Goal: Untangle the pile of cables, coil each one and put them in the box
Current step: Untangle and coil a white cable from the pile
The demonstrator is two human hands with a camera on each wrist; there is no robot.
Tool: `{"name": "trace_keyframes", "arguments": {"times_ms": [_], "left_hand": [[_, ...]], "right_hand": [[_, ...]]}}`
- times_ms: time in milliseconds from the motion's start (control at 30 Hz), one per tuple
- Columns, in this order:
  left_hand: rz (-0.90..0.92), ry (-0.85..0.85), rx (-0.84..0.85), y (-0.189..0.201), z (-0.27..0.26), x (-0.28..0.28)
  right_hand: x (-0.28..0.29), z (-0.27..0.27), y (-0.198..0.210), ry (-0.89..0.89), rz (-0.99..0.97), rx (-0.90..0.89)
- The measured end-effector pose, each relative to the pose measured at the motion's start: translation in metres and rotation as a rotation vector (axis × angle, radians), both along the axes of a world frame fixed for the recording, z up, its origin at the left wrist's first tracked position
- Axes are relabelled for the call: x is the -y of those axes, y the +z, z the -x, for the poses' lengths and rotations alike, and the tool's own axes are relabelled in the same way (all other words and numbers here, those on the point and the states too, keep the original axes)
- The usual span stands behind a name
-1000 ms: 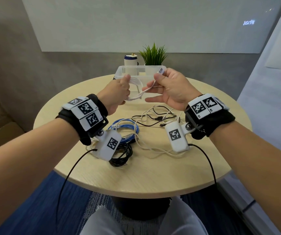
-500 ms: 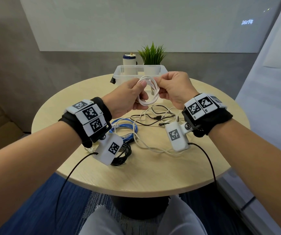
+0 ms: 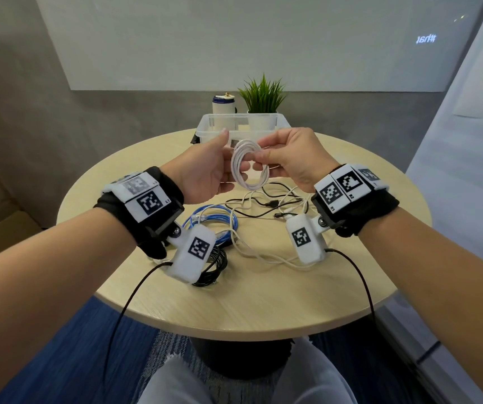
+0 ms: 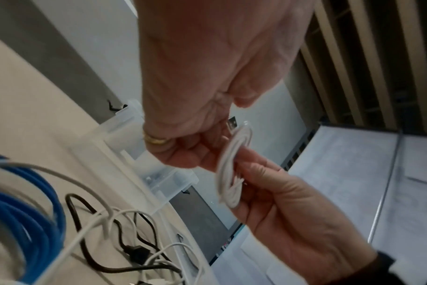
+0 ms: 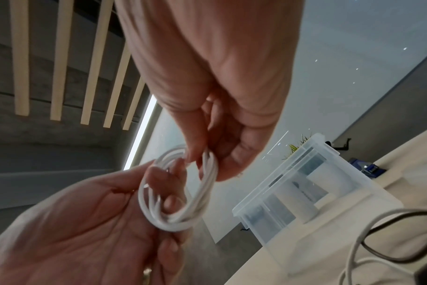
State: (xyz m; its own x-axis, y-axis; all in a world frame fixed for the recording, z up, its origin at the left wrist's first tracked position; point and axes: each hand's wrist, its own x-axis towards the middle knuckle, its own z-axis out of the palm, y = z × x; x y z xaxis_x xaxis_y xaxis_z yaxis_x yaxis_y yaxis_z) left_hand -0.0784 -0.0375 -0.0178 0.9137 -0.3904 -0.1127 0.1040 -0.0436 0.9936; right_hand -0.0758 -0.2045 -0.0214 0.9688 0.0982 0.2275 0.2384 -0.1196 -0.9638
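A white cable [image 3: 249, 170] wound into a small coil hangs above the table between both hands. My left hand [image 3: 228, 161] holds the coil's left side with curled fingers. My right hand [image 3: 263, 154] pinches its upper right side between thumb and fingers. The right wrist view shows the coil [image 5: 183, 192] round the left hand's fingers [image 5: 159, 179]. The coil [image 4: 232, 167] appears edge-on in the left wrist view. The clear plastic box [image 3: 205, 126] stands just behind the hands. Below them lie a blue cable [image 3: 214, 223], a black coil [image 3: 214, 266], a long white cable [image 3: 263, 255] and a thin black cable [image 3: 263, 204].
The round wooden table [image 3: 263, 301] has bare room near its front edge. Behind the box stand a potted plant [image 3: 263, 94] and a white cylinder with a blue band [image 3: 222, 107]. A grey wall and a whiteboard lie beyond.
One second ago my right hand held the cable's plug end out from the left hand's loops. The end is now wound in, and both hands hold a full coil.
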Motion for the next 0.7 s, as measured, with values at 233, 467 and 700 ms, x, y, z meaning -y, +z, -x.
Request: {"name": "trace_keyframes", "arguments": {"times_ms": [233, 467, 700], "left_hand": [[0.073, 0.037, -0.077, -0.002, 0.0004, -0.002], [0.139, -0.007, -0.078, 0.0001, -0.0033, -0.0069], [0.141, 0.065, 0.028, -0.004, -0.0022, -0.004]], "right_hand": [[-0.0019, -0.0004, -0.0036, -0.012, -0.006, 0.002], [-0.0027, -0.0018, -0.0057, 0.011, -0.035, -0.013], [-0.0024, -0.0016, -0.0043, 0.054, -0.111, -0.03]]}}
